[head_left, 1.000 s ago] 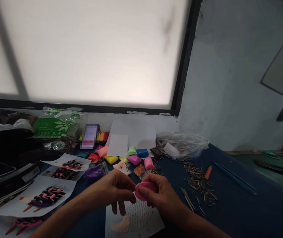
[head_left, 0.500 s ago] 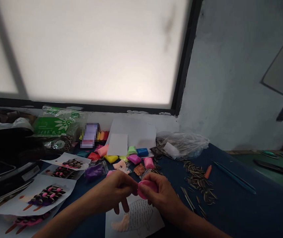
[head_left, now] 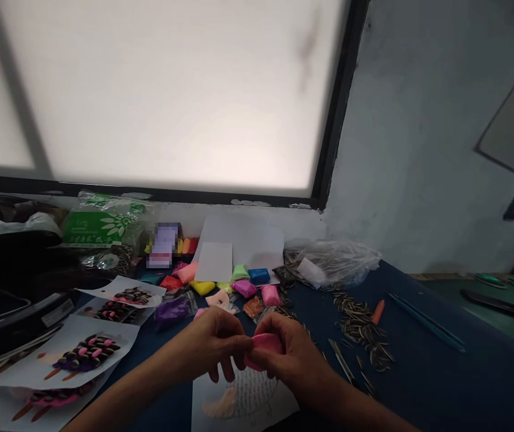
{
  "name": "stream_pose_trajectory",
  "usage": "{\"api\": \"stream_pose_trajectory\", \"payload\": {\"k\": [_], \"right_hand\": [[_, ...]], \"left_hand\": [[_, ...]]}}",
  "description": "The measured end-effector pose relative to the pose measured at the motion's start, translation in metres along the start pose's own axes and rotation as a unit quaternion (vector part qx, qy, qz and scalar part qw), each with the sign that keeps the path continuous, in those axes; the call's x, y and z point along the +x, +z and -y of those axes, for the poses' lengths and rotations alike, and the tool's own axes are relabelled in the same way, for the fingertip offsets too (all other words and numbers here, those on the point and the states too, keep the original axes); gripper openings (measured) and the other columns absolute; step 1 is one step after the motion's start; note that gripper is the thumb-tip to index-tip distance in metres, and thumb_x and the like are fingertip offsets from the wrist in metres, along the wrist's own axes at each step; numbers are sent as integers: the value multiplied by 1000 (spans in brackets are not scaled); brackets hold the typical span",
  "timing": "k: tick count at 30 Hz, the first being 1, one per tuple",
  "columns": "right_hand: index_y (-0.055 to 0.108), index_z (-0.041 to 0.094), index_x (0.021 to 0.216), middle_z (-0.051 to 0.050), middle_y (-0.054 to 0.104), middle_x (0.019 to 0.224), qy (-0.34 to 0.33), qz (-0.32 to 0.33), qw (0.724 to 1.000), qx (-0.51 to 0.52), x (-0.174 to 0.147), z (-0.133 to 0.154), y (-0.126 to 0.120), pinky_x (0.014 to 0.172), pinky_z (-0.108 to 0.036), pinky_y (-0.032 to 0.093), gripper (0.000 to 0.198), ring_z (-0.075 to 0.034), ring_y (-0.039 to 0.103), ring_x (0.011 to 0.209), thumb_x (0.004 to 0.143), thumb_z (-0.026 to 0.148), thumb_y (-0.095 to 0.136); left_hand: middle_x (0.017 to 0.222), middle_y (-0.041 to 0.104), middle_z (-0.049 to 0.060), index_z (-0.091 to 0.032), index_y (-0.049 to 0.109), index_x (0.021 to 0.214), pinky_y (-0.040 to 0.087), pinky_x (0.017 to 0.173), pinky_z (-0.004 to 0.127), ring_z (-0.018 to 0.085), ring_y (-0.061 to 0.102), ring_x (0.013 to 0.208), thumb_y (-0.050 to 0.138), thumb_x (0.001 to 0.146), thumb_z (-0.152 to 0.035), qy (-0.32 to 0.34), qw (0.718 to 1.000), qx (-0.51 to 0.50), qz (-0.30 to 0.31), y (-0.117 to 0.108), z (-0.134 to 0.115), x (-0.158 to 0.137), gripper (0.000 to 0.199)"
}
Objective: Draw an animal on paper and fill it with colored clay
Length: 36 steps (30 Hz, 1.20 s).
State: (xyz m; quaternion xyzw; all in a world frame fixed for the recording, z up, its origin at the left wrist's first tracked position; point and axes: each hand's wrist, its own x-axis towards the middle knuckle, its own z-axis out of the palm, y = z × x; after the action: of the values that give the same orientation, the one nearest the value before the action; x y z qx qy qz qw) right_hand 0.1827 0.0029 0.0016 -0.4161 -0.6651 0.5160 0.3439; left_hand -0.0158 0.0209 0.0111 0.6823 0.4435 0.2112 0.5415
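Note:
A flattened lump of pink modelling clay [head_left: 266, 344] is held up above the table between my two hands. My right hand [head_left: 290, 351] grips it with the thumb in front and the fingers behind. From the other side, my left hand [head_left: 218, 345] pinches its left edge between thumb and forefinger, the other fingers hanging down. Beneath lies a white sheet [head_left: 248, 414] with a drawn rounded body full of small marks. Peach clay [head_left: 221, 403] fills the pointed shape at the drawing's left.
Finished seed-and-clay pictures [head_left: 77, 354] lie at left. Behind my hands are several coloured clay packets [head_left: 244, 288]. Loose sunflower seeds [head_left: 358, 318], an orange clay stick [head_left: 378, 312], blue tweezers-like tool [head_left: 428, 323] and a plastic bag [head_left: 333, 261] are at right.
The pink clay has dropped slightly and tilted flatter between my hands. My left fingers have shifted along its edge, with thumb and forefinger now more visibly pinching it.

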Motion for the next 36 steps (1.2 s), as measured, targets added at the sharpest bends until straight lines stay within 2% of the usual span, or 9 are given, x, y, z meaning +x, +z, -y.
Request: {"api": "stream_pose_trajectory", "payload": {"k": [5, 9, 12, 17, 22, 26, 29, 36], "right_hand": [[62, 16, 89, 1, 59, 80, 13, 12, 1000, 4, 1, 3, 0, 57, -24, 45, 21, -13, 57, 68, 76, 21, 77], [64, 15, 91, 2, 58, 83, 3, 5, 1000, -5, 0, 4, 0, 58, -22, 43, 25, -12, 53, 70, 74, 20, 81], [63, 15, 86, 3, 57, 77, -4, 9, 1000, -3, 1, 4, -1, 55, -21, 41, 28, -10, 51, 65, 72, 23, 85], [66, 14, 86, -2, 63, 78, -35, 41, 999, 7, 3, 5, -7, 61, -26, 47, 24, -15, 59, 69, 88, 37, 72], [68, 13, 76, -1, 63, 69, -46, 17, 999, 3, 6, 8, -9, 60, -26, 47, 35, -14, 59, 63, 83, 46, 78], [66, 14, 78, -2, 65, 68, -42, 30, 999, 4, 5, 8, -7, 59, -27, 47, 37, -15, 62, 62, 86, 49, 75], [68, 13, 86, -4, 68, 73, -45, 57, 997, 12, 3, 7, -6, 62, -29, 49, 35, -17, 65, 66, 88, 47, 74], [67, 13, 77, -2, 62, 70, -34, 41, 998, -31, 2, 6, -7, 59, -26, 42, 29, -14, 56, 65, 87, 41, 71]], "left_hand": [[69, 73, 5, -17, 65, 70, 46, 44, 21, 19, 71, 59, 68, 74, -64, -6, 1000, -12, 2, 0, 0, 0, 47], [79, 75, 6, -16, 69, 86, 47, 45, 21, 19, 72, 63, 72, 75, -62, 3, 1000, -23, 5, -2, 1, 0, 48], [77, 75, 6, -15, 69, 82, 47, 45, 21, 18, 70, 60, 79, 68, -61, 1, 999, -39, 24, -2, 4, 2, 49], [64, 68, 0, -17, 64, 75, 48, 46, 22, 13, 61, 49, 78, 68, -68, -1, 998, -55, 18, -5, 5, 3, 53], [79, 74, 3, -16, 70, 87, 48, 46, 20, 15, 67, 59, 83, 67, -52, 6, 998, -59, 26, -1, 5, 2, 43], [61, 68, 0, -15, 70, 71, 44, 43, 20, 14, 63, 49, 79, 66, -43, -4, 997, -61, 40, 8, 8, 4, 30], [59, 68, 0, -16, 72, 67, 44, 43, 20, 12, 61, 46, 75, 67, -42, -7, 997, -64, 36, 13, 8, 5, 26], [58, 68, -1, -17, 68, 61, 43, 43, 19, 12, 62, 47, 73, 61, -31, -26, 996, -68, 42, 15, 6, 3, 15]]}}
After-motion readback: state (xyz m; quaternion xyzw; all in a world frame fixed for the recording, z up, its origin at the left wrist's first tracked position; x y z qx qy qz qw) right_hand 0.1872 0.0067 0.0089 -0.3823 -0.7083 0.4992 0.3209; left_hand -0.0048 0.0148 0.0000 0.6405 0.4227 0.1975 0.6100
